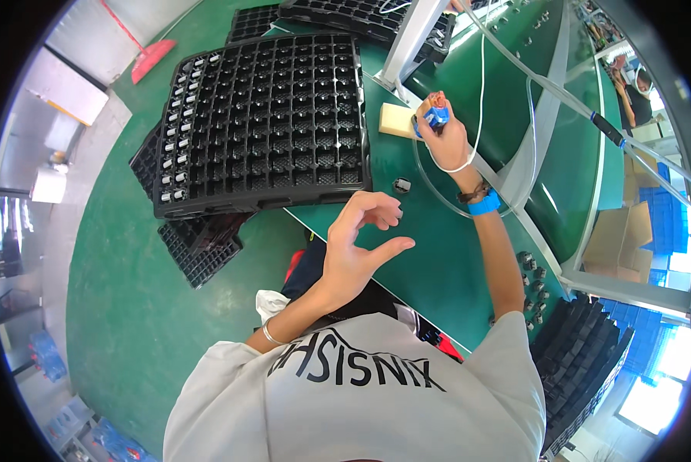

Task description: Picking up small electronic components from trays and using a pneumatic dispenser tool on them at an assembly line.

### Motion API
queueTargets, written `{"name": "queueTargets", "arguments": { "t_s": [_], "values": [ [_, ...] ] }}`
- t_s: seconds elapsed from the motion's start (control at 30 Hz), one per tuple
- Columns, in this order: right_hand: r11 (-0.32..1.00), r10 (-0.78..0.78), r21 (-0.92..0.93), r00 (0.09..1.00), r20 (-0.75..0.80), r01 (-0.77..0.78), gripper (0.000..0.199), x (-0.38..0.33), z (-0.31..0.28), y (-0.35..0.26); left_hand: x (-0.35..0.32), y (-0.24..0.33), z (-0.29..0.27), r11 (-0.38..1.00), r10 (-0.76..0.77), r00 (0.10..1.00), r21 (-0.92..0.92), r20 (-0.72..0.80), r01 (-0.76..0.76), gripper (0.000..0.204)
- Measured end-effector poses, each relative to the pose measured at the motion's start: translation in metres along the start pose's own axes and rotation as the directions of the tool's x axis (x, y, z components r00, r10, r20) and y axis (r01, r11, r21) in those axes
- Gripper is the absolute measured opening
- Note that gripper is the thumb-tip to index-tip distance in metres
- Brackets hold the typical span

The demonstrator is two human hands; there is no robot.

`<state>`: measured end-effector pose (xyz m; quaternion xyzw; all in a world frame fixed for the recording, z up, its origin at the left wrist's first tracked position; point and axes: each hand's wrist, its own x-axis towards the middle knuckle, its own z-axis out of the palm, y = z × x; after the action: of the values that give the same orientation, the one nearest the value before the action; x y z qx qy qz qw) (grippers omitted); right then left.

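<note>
My right hand [447, 140] is closed around a small blue tool with a copper-orange end [435, 114]; its exact kind does not show. Beside those fingers lies a pale yellow foam block [396, 120] on the green tabletop [430, 239]. My left hand [361, 235] hovers at the table's near edge, fingers curled and thumb well apart, with nothing between them. Just beyond its fingertips a small metallic cylindrical part [401, 185] rests on the table. To the left is a large black compartment tray [272, 123], its leftmost columns holding several small silvery parts [180, 127].
More black trays [345, 17] lie behind, and others [199, 246] sit lower at left. Loose metal parts [534, 281] cluster right of my right forearm. A metal frame post [411, 46], a white cord [482, 92] and a clear hose [430, 181] cross near my right hand. Stacked black trays [580, 362] stand at lower right.
</note>
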<state>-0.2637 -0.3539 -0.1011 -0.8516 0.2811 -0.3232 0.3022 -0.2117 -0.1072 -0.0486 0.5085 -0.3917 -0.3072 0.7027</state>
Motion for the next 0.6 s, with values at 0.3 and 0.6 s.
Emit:
{"name": "queueTargets", "arguments": {
  "t_s": [0.3,0.6],
  "values": [
    [0.999,0.016,-0.029,0.999,-0.034,-0.017,0.035,0.0038,0.0024,0.0037,-0.0035,-0.005,0.0034,0.999,-0.047,0.998,0.026,0.042,0.045,0.037],
    [0.999,0.004,-0.038,1.0,0.002,-0.004,0.034,0.0024,-0.0023,0.0002,-0.0099,-0.0066,0.0053,0.997,-0.037,0.997,0.073,0.067,0.032,0.031]
  ]
}}
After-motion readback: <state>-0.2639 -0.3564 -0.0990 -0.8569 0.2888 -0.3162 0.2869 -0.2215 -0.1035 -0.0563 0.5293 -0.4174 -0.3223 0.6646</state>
